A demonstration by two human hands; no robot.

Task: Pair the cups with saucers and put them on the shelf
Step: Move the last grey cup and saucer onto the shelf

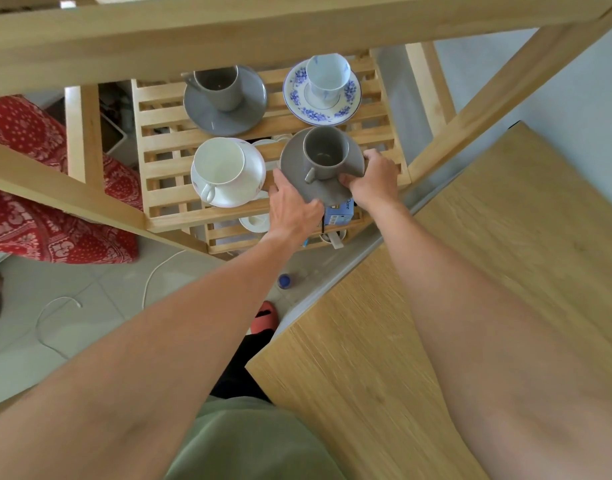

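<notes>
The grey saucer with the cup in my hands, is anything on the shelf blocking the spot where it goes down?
Nothing visible blocks it. The grey saucer, held by the left hand and right hand, sits over bare slats at the shelf's front right, beside the white cup and saucer.

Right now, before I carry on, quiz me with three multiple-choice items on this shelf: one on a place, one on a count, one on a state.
1. Where does the blue-flowered cup and saucer stand on the slatted shelf?
A. far right
B. near left
C. on the floor

2. How many cup-and-saucer pairs are grey?
A. one
B. two
C. four

3. What holds the near grey saucer?
A. no hand
B. only the left hand
C. both hands

Answers:
1 A, it sits beyond the near grey pair, right of the far grey pair.
2 B, the others are white and blue-flowered.
3 C, the left hand and right hand grip its edges.
</notes>
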